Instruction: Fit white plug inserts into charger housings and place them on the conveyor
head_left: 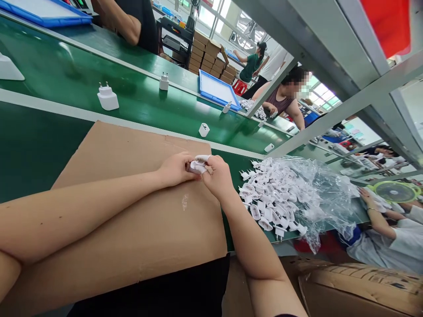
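Note:
Over a brown cardboard sheet, both my hands come together on a small white charger piece. My left hand is closed on its left side, fingers and thumb pinching it. From the right, my right hand grips the same piece, with a white covering on a fingertip. My fingers hide much of the piece, so its details cannot be made out. Right of the cardboard lies a big heap of white charger housings with plug pins, partly on a clear plastic bag.
Beyond the cardboard runs a green conveyor belt carrying several white chargers, one with pins up. Blue-rimmed trays sit along its far side. A metal frame slants overhead at right. Co-workers sit across the belt and at the right.

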The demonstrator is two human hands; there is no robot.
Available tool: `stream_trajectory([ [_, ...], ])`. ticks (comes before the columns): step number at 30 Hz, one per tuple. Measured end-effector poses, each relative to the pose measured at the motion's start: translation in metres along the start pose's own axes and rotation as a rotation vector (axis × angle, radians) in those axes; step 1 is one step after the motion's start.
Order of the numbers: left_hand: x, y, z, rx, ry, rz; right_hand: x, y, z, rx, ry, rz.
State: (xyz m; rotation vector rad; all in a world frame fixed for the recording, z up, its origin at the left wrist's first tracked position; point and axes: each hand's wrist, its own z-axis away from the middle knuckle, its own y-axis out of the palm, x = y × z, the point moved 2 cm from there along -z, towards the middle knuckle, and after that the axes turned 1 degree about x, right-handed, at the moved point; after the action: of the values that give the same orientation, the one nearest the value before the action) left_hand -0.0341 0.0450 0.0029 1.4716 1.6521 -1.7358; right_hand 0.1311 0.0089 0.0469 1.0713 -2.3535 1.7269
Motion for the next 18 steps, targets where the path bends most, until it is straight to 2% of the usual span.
stream_trajectory([
  [4, 0.0, -0.001, 0.004, -0.025, 0.035, -0.014, 0.008, -0.001, -0.004, 0.025, 0.015, 0.123],
  [8, -0.004, -0.003, 0.008, -0.039, 0.108, 0.003, 0.005, 0.003, -0.002, -0.028, 0.078, 0.076],
  [13, -0.001, -0.004, 0.006, -0.041, 0.032, 0.026, -0.003, 0.004, 0.008, -0.123, 0.076, -0.034],
  [18, 0.001, -0.003, 0.004, -0.048, 0.026, 0.025, -0.004, 0.003, 0.006, -0.065, 0.018, 0.005],
])
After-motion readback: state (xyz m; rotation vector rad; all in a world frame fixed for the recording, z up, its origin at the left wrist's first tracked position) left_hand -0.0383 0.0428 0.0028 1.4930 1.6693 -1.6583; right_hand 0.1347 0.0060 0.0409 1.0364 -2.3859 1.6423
